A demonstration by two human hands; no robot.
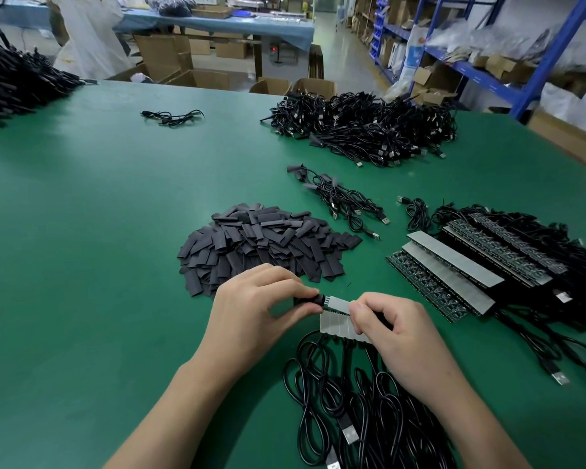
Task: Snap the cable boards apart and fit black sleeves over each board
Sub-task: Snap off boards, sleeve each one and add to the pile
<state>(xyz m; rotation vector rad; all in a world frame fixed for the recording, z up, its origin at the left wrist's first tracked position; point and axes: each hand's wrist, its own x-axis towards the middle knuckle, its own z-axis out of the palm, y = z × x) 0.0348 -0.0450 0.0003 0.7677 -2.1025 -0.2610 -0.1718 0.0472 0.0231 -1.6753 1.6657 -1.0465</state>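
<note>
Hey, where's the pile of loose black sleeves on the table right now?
In the head view the pile of black sleeves lies mid-frame on the green table, just beyond the left hand, with the stacked board strips to its right.

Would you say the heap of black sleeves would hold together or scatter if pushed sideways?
The heap of black sleeves probably scatters: the pieces lie loose. They look thin and flattened, so likely light, and unlikely to roll.
</note>
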